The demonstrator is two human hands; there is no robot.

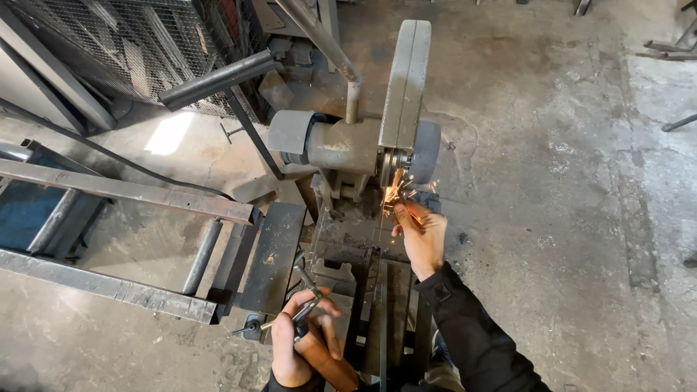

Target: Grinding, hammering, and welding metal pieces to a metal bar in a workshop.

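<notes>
Right hand (422, 236): I see it clenched on a small metal piece (406, 210), pinched at the fingertips and mostly hidden by them; I cannot tell its exact shape.
Piece: its far end, just beyond my grip, meets the lower edge of the saw's blade guard (405, 87), and orange sparks (396, 192) burst from that contact point, just above the fingers.
Left hand (294, 345): I see it closed around a handful of thin metal rods (308, 294), which stick up and away from the fist, towards the machine.
Rods: they sit well apart from the right-hand grip, nearer my body and to its left.
Saw: a grey chop saw with a motor housing (334, 145) lies directly ahead of the right grip, to its upper left; the tall guard stands on edge above the sparks.
Handle (323, 40): a bent tube rises from the motor, well beyond both hands.
Base (356, 239): the dark, gritty saw bed lies between the two grips, just left of the right hand.
Roller stand (145, 243): a steel frame with rollers stretches away to the left of the left hand, apart from it.
Sleeve (472, 334): black, it runs back from the right wrist towards me.
Floor (566, 181): stained concrete lies to the right of the right grip.
</notes>
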